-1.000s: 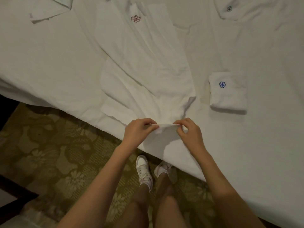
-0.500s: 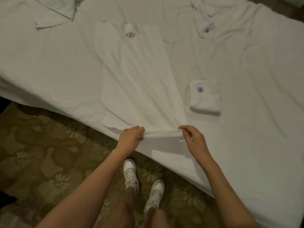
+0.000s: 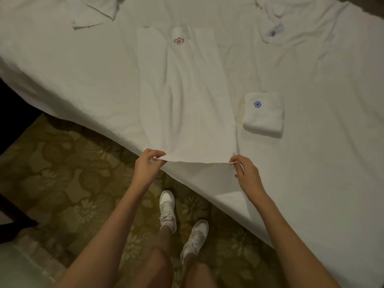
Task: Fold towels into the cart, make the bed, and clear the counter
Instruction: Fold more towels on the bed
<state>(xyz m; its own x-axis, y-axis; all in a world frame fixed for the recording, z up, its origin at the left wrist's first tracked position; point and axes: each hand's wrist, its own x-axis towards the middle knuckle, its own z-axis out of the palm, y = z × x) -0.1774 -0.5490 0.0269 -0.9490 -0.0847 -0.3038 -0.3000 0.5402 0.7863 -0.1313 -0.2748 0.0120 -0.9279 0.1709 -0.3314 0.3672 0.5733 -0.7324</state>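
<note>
Spread apart now, where a second ago nearly touching: left hand (image 3: pixel 148 166) pinching one near corner of the long towel (image 3: pixel 188 104), right hand (image 3: pixel 246 173) pinching the other, fingers and thumb curled onto the hem at each end. Pulled taut between them, so the bunched near edge of a moment back now runs as a straight line at the edge of the bed (image 3: pixel 72 80). Stretched away from both hands, with a red emblem (image 3: pixel 179 40) at the far end (some long wrinkles left down the middle). Probably squared up for the first fold, far end to near or the reverse. Just beyond the right hand, a folded towel (image 3: pixel 265 116) already done; farther off, a crumpled towel (image 3: pixel 274 28) untouched.
</note>
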